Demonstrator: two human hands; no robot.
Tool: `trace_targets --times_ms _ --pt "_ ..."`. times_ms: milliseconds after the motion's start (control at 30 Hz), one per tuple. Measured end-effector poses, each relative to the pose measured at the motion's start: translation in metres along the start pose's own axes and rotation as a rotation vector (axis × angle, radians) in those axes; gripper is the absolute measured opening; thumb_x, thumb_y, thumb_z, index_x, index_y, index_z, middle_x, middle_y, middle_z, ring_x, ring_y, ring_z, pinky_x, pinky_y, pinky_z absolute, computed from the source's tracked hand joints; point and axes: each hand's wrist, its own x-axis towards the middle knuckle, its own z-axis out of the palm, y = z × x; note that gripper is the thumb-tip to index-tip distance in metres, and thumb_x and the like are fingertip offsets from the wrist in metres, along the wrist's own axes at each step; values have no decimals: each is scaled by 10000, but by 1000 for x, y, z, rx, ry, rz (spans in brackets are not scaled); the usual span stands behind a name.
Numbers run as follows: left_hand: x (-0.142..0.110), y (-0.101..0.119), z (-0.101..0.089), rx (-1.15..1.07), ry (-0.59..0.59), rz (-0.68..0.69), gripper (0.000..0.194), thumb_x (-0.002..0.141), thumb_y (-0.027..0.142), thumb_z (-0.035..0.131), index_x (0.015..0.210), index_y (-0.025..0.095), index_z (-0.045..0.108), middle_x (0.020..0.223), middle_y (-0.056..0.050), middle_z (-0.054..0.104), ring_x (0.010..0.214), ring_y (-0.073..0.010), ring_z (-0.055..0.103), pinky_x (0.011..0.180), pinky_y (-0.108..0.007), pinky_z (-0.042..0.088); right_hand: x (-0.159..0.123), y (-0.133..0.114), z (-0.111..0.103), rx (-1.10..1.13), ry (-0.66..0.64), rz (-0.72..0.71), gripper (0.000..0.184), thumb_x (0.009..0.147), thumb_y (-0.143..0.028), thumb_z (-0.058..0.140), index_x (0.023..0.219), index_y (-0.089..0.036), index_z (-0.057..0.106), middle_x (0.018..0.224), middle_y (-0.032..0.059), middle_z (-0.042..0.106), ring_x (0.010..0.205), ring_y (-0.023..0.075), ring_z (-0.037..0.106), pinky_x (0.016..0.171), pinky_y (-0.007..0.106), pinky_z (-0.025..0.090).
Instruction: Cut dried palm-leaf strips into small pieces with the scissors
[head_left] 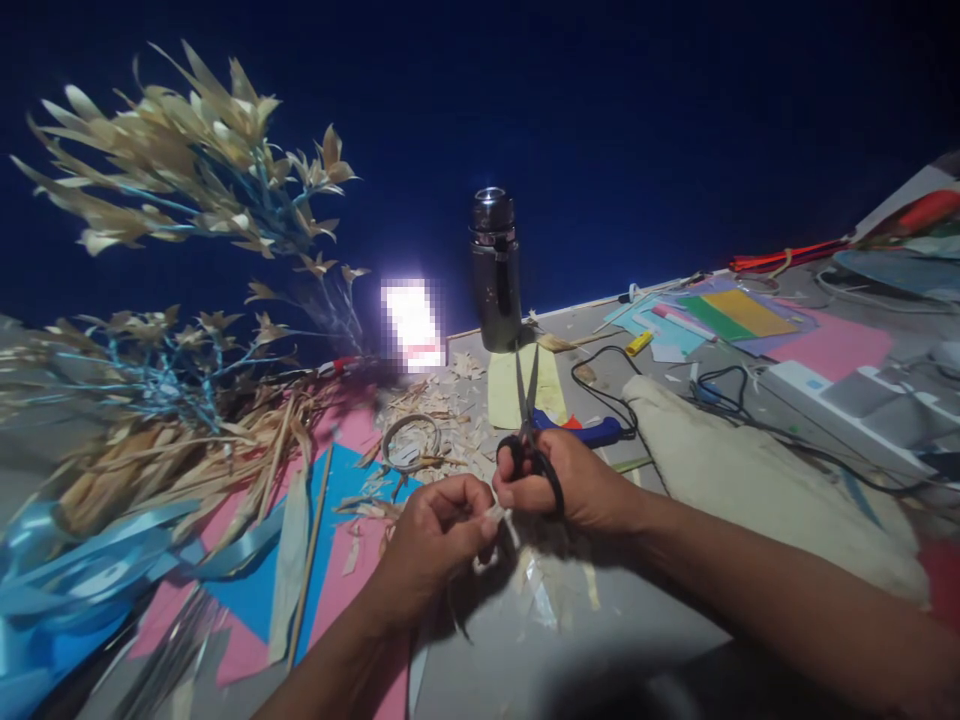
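My left hand (439, 530) is closed in a pinch on a small pale strip (498, 513), which looks like dried husk. My right hand (589, 485) has its fingers through the black handles of a pair of scissors (527, 400). The scissor blades point away from me and stand slightly apart. The right thumb and a fingertip also meet the strip beside the left fingertips. Below the hands, pale scraps (538, 595) lie on the grey table. Just beyond the right hand is a blue-handled tool (600, 430) with a red part, its far end hidden.
A dark flask (496, 280) stands behind a yellow pad (551, 385). Dried-husk flowers on blue stems (202, 200) rise at left, above husk strips (255, 460) and blue ribbon (67, 570). A tape ring (411, 442) lies among shavings. At right are a cream cloth bundle (720, 470) and cables.
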Motion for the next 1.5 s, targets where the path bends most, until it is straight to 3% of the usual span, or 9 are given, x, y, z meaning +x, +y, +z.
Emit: trace_targets --times_ms 167,267,467,600,767,933,1233,1333,1500 --pt "3 9 3 -291 0 51 339 607 385 872 690 176 618 548 35 547 524 -113 500 590 -257 423 8 1 -3 162 155 -59 373 567 -297 870 788 -161 602 642 -51 532 529 75 424 509 216 313" --pt "3 8 7 -255 27 29 414 619 458 871 845 171 676 679 -17 639 647 -148 573 631 -254 440 8 3 -2 131 130 -54 354 572 -277 867 789 -158 613 649 -43 552 545 82 446 528 219 339" --pt "1 0 14 -224 68 -1 262 672 245 839 660 164 590 571 33 553 541 -86 476 535 -196 361 2 9 4 62 81 -11 375 542 -247 882 792 -156 617 675 -31 591 598 102 503 570 223 386" --pt "1 5 13 -375 -30 -8 302 644 275 837 626 178 552 546 28 538 536 -109 487 570 -240 418 4 9 4 100 75 -30 382 553 -272 881 796 -162 608 685 -28 581 597 107 505 566 228 392" --pt "1 4 9 -360 26 -9 350 649 402 863 790 170 643 657 -11 624 610 -131 558 596 -244 437 6 10 3 106 135 -66 352 591 -288 870 791 -163 609 672 -44 545 574 87 459 538 217 357" --pt "2 -4 8 -275 89 -11 222 757 239 793 681 164 598 544 35 561 512 -90 507 533 -208 385 4 12 4 64 67 2 407 551 -273 898 811 -166 604 705 -23 589 602 109 516 579 240 412" --pt "1 4 2 -301 -90 -18 298 674 317 858 679 150 611 555 13 566 517 -102 487 538 -221 383 6 7 -3 223 -14 60 321 571 -249 830 769 -150 598 655 -36 560 528 67 434 506 200 312" --pt "1 6 0 -313 -70 -7 282 695 314 836 677 155 604 515 14 552 512 -114 496 547 -229 383 8 5 -8 139 19 10 319 599 -282 835 787 -147 615 671 -29 575 532 70 447 511 204 322" --pt "2 6 -2 -309 -13 -27 258 714 274 821 663 142 605 535 1 578 516 -108 517 531 -212 381 3 1 -6 -48 -67 -16 379 620 -319 859 862 -147 625 738 -11 613 626 99 525 588 215 403"
